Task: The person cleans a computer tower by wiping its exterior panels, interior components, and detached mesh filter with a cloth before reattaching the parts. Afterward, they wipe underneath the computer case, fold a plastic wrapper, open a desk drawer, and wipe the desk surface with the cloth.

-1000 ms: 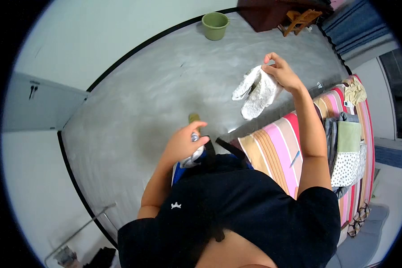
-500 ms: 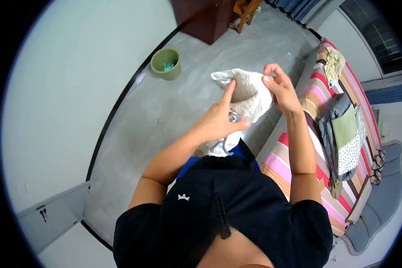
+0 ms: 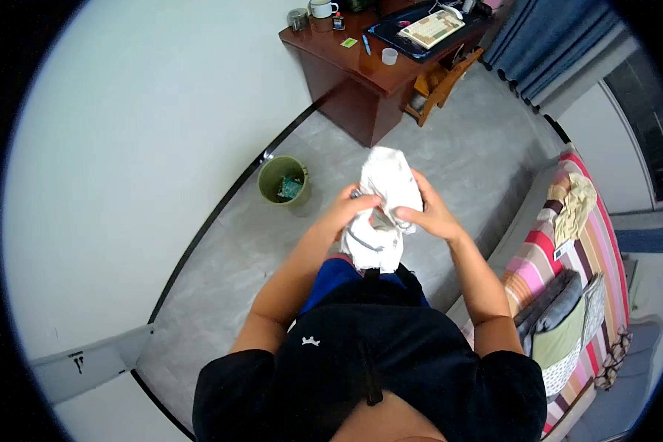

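A bunched white cloth is held up in front of my body, between both hands. My left hand grips its left side, the thumb lying across the front. On the right side my right hand closes round the fabric, with the thumb pressed on it. The lower part of the white fabric has a dark stripe and hangs over my blue shorts. Whether this is one piece or two I cannot tell.
A green bucket with something teal inside stands by the wall. Ahead are a dark red desk with a keyboard and a wooden chair. To the right, a striped bed bears folded bedding.
My left hand has closed on the fabric, and both hands now hold it bunched together. The white cloth has moved closer in. The view has shifted, bringing the desk top into sight.
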